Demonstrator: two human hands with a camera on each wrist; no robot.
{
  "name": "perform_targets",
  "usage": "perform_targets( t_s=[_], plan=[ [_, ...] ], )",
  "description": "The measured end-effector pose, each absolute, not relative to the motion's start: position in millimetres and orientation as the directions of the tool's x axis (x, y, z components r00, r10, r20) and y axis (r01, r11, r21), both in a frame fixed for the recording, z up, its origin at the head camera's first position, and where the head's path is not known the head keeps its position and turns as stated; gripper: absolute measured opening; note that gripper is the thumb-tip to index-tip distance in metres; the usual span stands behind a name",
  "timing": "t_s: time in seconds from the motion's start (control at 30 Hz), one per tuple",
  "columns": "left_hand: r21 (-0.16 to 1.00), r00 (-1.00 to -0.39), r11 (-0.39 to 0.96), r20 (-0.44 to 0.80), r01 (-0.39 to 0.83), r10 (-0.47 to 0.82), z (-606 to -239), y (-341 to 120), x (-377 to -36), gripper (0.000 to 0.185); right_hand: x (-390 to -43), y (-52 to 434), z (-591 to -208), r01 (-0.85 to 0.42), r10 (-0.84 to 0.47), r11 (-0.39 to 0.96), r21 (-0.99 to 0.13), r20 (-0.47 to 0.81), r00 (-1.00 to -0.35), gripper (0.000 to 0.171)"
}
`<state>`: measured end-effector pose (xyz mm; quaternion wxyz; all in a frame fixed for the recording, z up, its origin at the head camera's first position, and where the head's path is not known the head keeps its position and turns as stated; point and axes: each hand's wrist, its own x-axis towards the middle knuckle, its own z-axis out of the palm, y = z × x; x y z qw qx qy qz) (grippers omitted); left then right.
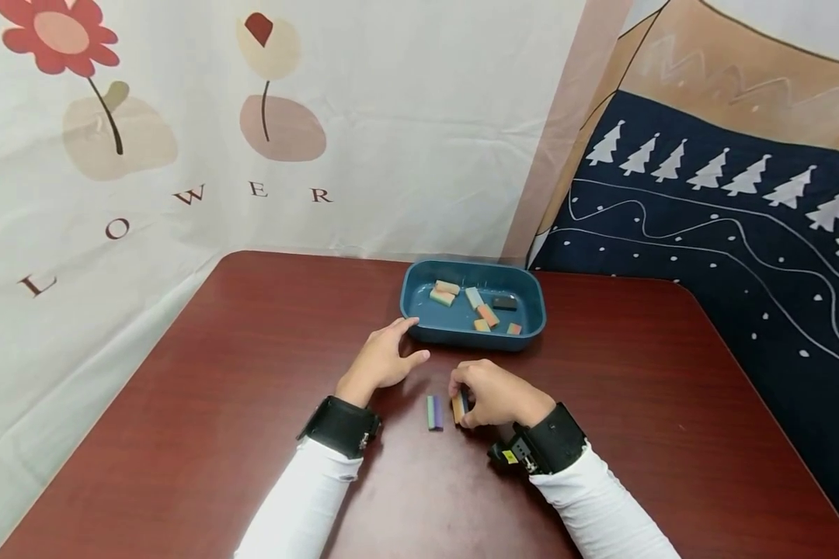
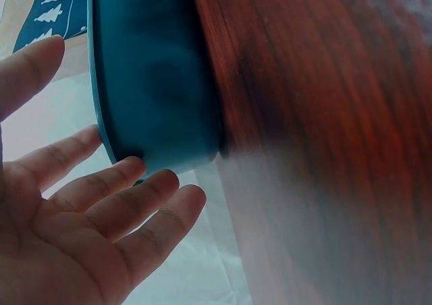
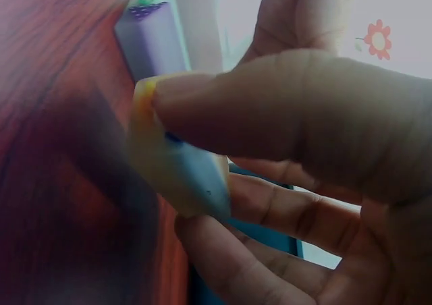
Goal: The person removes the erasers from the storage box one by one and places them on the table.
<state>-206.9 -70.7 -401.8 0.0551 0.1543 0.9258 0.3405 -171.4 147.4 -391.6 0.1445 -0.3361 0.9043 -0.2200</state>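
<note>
My right hand pinches a small yellow and blue two-tone block, perhaps an eraser, between thumb and fingers. In the head view that block is low over the table, or on it; I cannot tell which. Just left of it, a green and purple block lies on the table. My left hand is spread with its fingers extended at the near left corner of a teal bin. Its fingertips overlap the bin's rim in the left wrist view, perhaps touching it.
Inside the bin lie several pale two-tone blocks and one dark block. The bin stands near the far edge of the reddish-brown table. Behind the table hang a white flower-print cloth and a navy cloth with trees.
</note>
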Motion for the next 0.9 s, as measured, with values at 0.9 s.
perform_targets(
  t_s=[0.9],
  plan=[
    [0.657,-0.950,0.719,-0.012,0.227,0.311,-400.9,-69.1,-200.3,0.064,-169.3,146.1,-399.5,-0.553,-0.675,0.696,-0.458,-0.154,-0.722,0.028]
  ],
)
